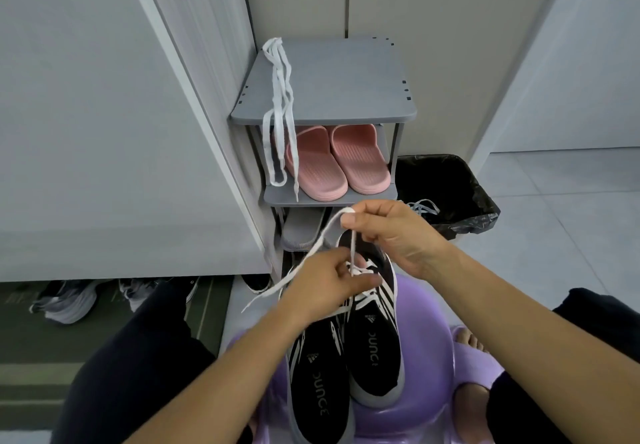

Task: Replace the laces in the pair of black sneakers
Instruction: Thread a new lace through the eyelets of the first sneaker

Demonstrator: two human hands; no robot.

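Two black sneakers with white stripes lie side by side on a purple stool (433, 374): the left sneaker (317, 384) and the right sneaker (374, 343). A white lace (313, 248) runs through the right sneaker's front eyelets. My right hand (391, 232) pinches a loop of that lace above the toe. My left hand (325, 284) pinches the lace at the eyelets, and a loose end trails off to the left. Another white lace (280, 97) hangs over the top of the grey shoe rack (346, 76).
Pink slippers (341, 161) sit on the rack's second shelf and grey slippers (301, 232) on the shelf below. A black-lined bin (446, 194) with pale blue laces (424, 208) in it stands right of the rack. More shoes (65, 300) lie under the cabinet at left.
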